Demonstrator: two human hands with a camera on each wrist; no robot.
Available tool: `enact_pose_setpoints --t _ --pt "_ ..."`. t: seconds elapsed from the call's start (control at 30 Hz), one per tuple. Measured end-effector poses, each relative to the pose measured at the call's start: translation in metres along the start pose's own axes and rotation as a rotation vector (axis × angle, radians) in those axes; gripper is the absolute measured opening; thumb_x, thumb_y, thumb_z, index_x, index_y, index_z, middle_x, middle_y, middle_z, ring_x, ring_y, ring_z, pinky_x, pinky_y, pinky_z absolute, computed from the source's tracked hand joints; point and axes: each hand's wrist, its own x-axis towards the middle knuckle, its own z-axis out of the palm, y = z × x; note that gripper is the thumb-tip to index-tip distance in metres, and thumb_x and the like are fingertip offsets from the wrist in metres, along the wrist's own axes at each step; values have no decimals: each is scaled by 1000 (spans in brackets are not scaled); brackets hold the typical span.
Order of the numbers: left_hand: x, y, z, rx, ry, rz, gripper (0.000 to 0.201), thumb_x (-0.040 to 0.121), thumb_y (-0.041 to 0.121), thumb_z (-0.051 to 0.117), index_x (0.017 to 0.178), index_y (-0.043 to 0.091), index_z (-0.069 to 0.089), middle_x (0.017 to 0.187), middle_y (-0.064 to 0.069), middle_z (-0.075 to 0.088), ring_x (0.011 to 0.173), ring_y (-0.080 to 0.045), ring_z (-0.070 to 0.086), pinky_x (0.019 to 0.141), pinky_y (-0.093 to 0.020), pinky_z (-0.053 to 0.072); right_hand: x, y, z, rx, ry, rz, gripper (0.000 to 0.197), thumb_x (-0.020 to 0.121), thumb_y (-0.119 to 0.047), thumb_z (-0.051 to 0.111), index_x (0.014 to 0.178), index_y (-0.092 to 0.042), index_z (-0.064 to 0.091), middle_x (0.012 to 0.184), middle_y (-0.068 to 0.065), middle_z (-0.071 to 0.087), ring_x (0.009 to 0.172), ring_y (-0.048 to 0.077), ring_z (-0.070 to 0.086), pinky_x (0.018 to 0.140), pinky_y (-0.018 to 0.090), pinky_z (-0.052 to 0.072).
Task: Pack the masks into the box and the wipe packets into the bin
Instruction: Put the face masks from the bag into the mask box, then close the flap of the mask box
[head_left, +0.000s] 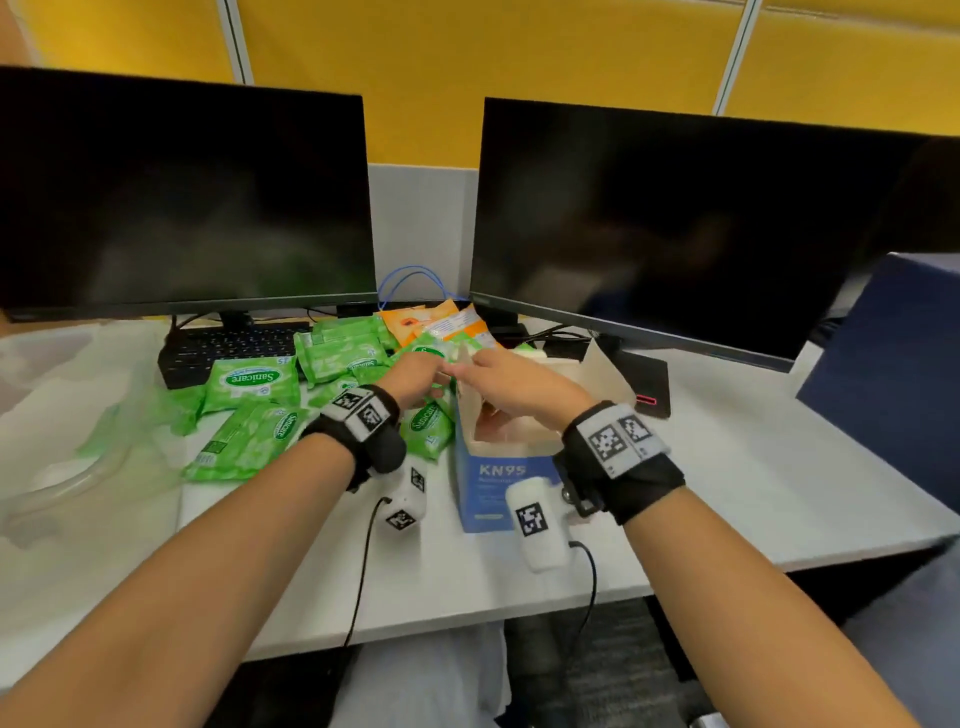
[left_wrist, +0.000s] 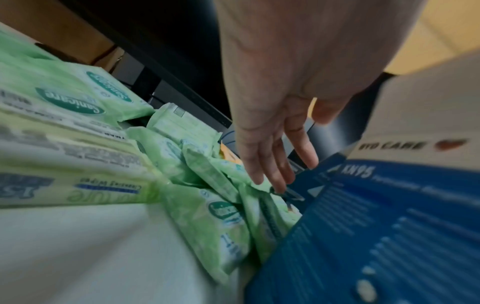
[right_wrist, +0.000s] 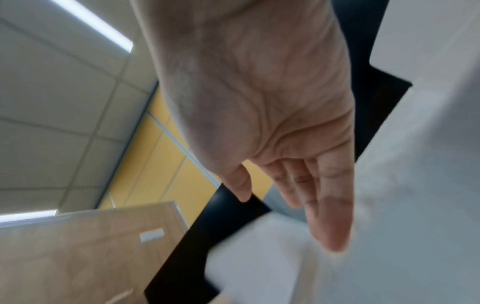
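Note:
The blue and white KN95 box (head_left: 491, 480) stands open on the desk, its flaps up. Both hands hover over its far left corner. My left hand (head_left: 418, 376) reaches down beside the box (left_wrist: 376, 226), fingers straight, its fingertips (left_wrist: 259, 181) touching a crumpled green wipe packet (left_wrist: 228, 218). My right hand (head_left: 501, 371) is above the box opening with straight fingers (right_wrist: 330, 216); a blurred white piece (right_wrist: 259, 257) lies under them, and I cannot tell whether it is a mask. Several green wipe packets (head_left: 249, 379) lie heaped to the left of the box.
A clear plastic bin (head_left: 67, 467) sits at the far left of the desk. Orange packets (head_left: 415, 322) lie behind the green heap. Two dark monitors (head_left: 182, 197) stand at the back, with a keyboard (head_left: 228, 345) under the left one. A dark blue chair back (head_left: 893, 374) is at the right.

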Motion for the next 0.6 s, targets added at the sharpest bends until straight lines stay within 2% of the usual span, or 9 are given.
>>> enact_pose_setpoints --t 0.07,0.1,0.17,0.23,0.3,0.37,0.43,0.53,0.6 --pt "-7 -2 -5 -137 -25 2 35 99 41 35 94 14 57 99 -6 61 78 -17 57 87 -35 42 -4 6 -19 85 1 1 36 101 -32 39 127 -9 50 98 11 60 79 19 61 71 32 55" --pt "-12 -1 -7 -196 -53 8 39 97 50 36 101 15 55 98 -5 63 80 -18 60 92 -38 42 -5 13 -29 -35 53 -16 32 100 -28 40 126 -13 52 103 8 59 80 15 58 69 29 53" --pt "-22 5 -7 -232 -122 8 43 92 57 43 115 21 51 102 -5 63 88 -21 62 98 -40 42 -8 26 -45 -367 113 -31 28 94 -24 49 121 -25 57 118 1 56 93 13 51 76 27 46" --pt "-32 13 -1 -90 -188 24 48 88 52 52 129 29 42 115 -3 58 106 -24 58 106 -45 38 -11 37 -49 -587 -13 6 35 91 -26 56 124 -34 56 126 -4 53 105 13 49 88 28 41" --pt "-38 22 5 41 -212 14 57 86 36 60 136 32 34 124 -3 52 117 -24 50 108 -49 34 -11 44 -51 -615 -67 52 44 93 -18 54 134 -34 50 133 -4 50 120 17 47 97 30 39" --pt "-38 29 5 76 -192 -6 63 85 15 62 139 30 32 127 -7 51 119 -26 49 106 -50 38 -10 49 -61 -601 75 39 47 94 -9 47 137 -28 47 139 1 48 127 21 46 100 31 38" --pt "-38 33 1 97 -175 -6 61 85 4 57 136 28 34 120 -9 53 116 -27 52 102 -48 44 -11 56 -71 -600 192 4 45 93 -6 43 133 -26 51 137 1 51 122 22 49 94 30 40" --pt "-39 34 -3 97 -186 1 52 85 -2 52 128 26 40 112 -10 54 107 -27 55 87 -39 52 -10 63 -68 -728 -7 51 45 90 -6 46 125 -32 58 132 -4 53 111 20 53 83 28 44" --pt "-40 34 -3 69 -196 3 49 86 -4 50 125 25 43 109 -9 53 99 -24 55 74 -32 52 -9 65 -67 -712 30 30 44 92 -4 44 125 -28 60 132 -3 53 115 22 53 87 30 44"
